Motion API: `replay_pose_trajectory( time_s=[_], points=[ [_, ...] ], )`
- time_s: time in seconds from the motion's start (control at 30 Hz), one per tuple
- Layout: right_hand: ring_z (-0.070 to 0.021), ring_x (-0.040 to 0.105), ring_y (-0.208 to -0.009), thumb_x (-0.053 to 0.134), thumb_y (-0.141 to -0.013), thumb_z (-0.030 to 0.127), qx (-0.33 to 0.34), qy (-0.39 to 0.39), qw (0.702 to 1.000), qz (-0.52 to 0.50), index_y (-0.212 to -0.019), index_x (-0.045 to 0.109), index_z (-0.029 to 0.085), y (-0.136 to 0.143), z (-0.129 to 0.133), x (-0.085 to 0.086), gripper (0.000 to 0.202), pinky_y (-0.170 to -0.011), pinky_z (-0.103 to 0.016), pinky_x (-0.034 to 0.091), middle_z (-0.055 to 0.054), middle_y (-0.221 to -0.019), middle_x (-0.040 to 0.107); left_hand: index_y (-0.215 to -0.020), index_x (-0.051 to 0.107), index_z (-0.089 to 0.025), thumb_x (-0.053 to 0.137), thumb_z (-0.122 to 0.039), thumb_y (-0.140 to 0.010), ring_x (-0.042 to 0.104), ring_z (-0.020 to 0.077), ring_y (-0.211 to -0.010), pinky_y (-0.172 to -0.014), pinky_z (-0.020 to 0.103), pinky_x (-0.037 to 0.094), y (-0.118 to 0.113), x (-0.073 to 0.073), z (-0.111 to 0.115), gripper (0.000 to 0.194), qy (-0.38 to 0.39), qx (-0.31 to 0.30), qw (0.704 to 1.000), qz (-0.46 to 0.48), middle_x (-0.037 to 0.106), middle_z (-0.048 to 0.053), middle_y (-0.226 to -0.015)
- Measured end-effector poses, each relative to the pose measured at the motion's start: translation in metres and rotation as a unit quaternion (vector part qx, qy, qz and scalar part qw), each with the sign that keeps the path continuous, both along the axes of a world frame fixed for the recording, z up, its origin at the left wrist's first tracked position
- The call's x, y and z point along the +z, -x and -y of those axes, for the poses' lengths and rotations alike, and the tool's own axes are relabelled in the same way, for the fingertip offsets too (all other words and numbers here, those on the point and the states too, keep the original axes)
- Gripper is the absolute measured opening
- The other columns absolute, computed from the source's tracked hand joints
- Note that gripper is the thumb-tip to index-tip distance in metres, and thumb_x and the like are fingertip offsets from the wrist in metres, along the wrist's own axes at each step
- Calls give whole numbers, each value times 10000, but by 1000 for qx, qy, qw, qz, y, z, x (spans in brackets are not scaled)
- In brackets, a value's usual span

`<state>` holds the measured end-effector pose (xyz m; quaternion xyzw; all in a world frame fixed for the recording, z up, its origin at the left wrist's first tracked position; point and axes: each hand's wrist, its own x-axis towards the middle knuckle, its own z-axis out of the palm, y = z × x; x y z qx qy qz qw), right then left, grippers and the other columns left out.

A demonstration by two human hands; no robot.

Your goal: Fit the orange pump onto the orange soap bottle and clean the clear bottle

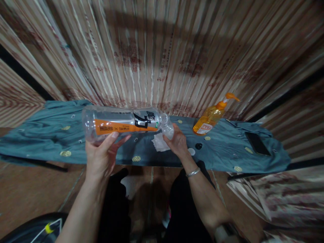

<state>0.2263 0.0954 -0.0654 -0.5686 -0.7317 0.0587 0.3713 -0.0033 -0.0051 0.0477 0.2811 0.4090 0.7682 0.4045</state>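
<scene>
My left hand [102,153] holds a large clear plastic bottle [118,116] with an orange and silver label. The bottle lies sideways in the air above the cloth, its mouth pointing right. In my right hand [178,140] is a small clear plastic bottle [168,129], gripped at its side. The two bottles meet at the large one's mouth; I cannot tell whether their openings touch. No liquid shows clearly in either. Below them lies a crumpled white tissue [159,143]. A small black cap [198,146] and a white disc [191,152] rest right of my right hand.
A pump bottle [209,118] of orange liquid stands right of the hands. Farther right lies a black phone [257,143]. A teal patterned cloth [60,135] covers the narrow table, with a striped curtain [152,50] behind. Part of a dark round basin [32,229] shows at lower left.
</scene>
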Motion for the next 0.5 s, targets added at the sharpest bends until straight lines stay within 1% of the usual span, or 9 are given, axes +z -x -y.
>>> replay_pose_trajectory(
  time_s=[0.07, 0.2, 0.37, 0.5],
  points=[
    [-329, 674, -1218, 699, -839, 319, 1, 1, 1000, 2, -1396, 467, 160, 0, 0, 0, 624, -1039, -494, 553, -179, -1295, 697, -889, 716, -275, 983, -281, -484, 718, 185, -810, -766, 444, 698, 0, 0, -1, 485, -4, 6, 1000, 0, 756, -39, -904],
    [-330, 666, -1239, 692, -838, 313, 3, 4, 1000, 8, -1394, 458, 124, 0, 0, 1, 633, -1045, -474, 544, -202, -1303, 690, -899, 724, -234, 998, -294, -445, 723, 189, -773, -720, 434, 701, 1, -1, -2, 533, -13, 20, 1000, 3, 754, -15, -867],
    [-319, 666, -1237, 700, -841, 317, 3, -1, 1000, 6, -1407, 455, 126, 0, 0, 0, 645, -1059, -469, 537, -196, -1313, 689, -886, 727, -270, 976, -290, -515, 725, 174, -792, -759, 430, 701, 2, -2, -1, 447, -9, 2, 1000, -14, 758, -42, -890],
    [-321, 665, -1243, 699, -846, 333, 3, -2, 1000, 6, -1417, 456, 141, -1, -1, -2, 649, -1058, -476, 539, -189, -1317, 690, -921, 734, -254, 987, -267, -480, 716, 162, -762, -741, 418, 697, 2, -2, -1, 509, -14, 9, 1000, 2, 752, -37, -856]
  ],
)
